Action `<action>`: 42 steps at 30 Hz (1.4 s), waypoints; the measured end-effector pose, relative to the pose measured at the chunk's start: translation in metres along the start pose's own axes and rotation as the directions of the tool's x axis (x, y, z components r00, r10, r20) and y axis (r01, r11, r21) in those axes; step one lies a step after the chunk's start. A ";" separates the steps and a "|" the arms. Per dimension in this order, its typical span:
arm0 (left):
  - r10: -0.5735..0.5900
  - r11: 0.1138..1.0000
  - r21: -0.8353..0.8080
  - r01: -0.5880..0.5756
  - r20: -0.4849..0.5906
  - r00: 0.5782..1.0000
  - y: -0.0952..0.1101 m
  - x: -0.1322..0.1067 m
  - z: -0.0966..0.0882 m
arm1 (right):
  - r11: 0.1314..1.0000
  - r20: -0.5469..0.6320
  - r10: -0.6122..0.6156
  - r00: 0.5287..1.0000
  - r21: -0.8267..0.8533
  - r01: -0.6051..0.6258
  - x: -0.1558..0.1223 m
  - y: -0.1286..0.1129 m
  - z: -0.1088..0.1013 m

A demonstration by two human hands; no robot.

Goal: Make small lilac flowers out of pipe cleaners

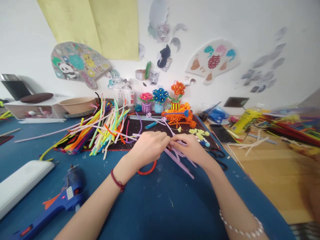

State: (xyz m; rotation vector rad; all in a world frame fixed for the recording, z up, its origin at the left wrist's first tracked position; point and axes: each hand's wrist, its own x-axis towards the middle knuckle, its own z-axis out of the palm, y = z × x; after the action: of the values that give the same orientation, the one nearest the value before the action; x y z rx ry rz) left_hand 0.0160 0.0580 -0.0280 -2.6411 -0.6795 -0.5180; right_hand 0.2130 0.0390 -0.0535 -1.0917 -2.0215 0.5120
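- The lilac pipe cleaners [180, 164] are in the fingers, loose ends slanting down toward the wearer and to the right, over the tabletop [175, 206]; they seem held near one end so the joining point stays in reach of both thumbs.
- Just beyond the fingers, curled lilac tips [163, 119] stand up; whether they belong to the held strands I cannot tell.
- To the left of the fingers, a mixed heap of pipe cleaners [110, 128] lies fanned, probably for easy picking.
- Beyond the fingers, three potted flowers [160, 96] stand against the wall, likely out of the working space.
- Nearer the wearer and well to the left of the fingers lies a blue glue gun [67, 198], a red light showing, perhaps kept plugged in.
- Right of the fingers, black-handled scissors [221, 164] lie near the right wrist.
- The left hand [150, 145] has its fingers curled in, closed around the strands; their tips are partly hidden.
- The right hand [191, 146] meets it, thumb and forefinger nearly together, pinching the same strands.
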 end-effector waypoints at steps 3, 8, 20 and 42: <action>0.036 0.999 0.042 -0.035 -0.028 0.999 0.002 0.001 -0.001 | 0.997 -0.036 0.034 0.999 0.073 -0.032 0.000 0.002 -0.001; -0.022 1.000 0.003 0.022 -0.027 0.999 0.003 0.000 0.002 | 0.973 -0.163 -0.116 0.980 -0.215 0.080 0.000 0.005 0.004; -0.425 0.646 -0.687 0.333 0.039 0.904 0.012 0.011 0.006 | 0.688 -0.270 -0.485 0.832 -0.705 0.173 -0.003 0.002 0.008; -0.244 0.946 -0.247 0.209 -0.122 0.962 0.009 0.004 0.008 | 0.987 -0.038 0.139 0.990 0.084 -0.136 -0.002 0.000 -0.009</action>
State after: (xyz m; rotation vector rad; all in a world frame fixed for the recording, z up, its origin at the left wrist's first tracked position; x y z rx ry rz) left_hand 0.0257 0.0551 -0.0353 -2.7128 -0.9329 -0.9056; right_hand 0.2208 0.0375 -0.0482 -1.1881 -1.8798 0.6295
